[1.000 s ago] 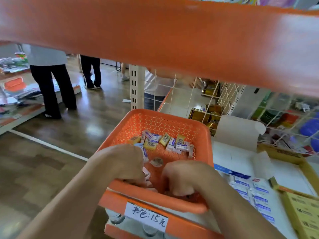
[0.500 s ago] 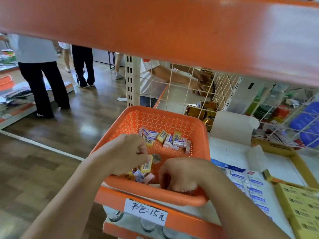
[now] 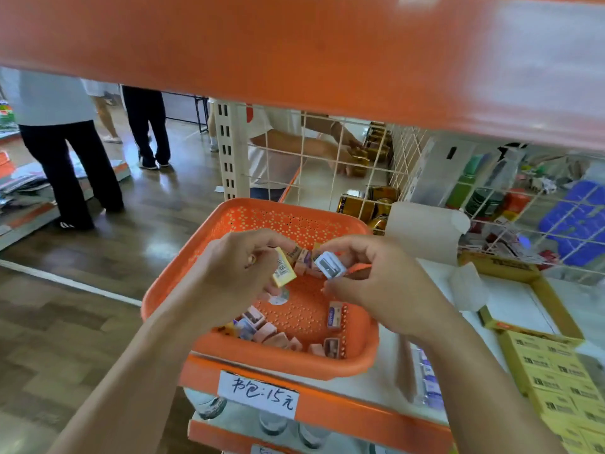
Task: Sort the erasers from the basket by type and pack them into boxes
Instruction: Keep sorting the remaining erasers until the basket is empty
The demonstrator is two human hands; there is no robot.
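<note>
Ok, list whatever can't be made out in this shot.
Head view:
- Print on the yellow eraser in the left hand: too small, blurred.
- White piece in the right hand: eraser or not, unclear.
- Far erasers in the basket: mostly behind both hands.
- Yellow packs: cut by the right edge.

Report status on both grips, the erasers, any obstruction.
Left grip pinching yellow eraser. Right grip pinching white piece. Both above orange basket, more loose inside. Nothing blocking.
</note>
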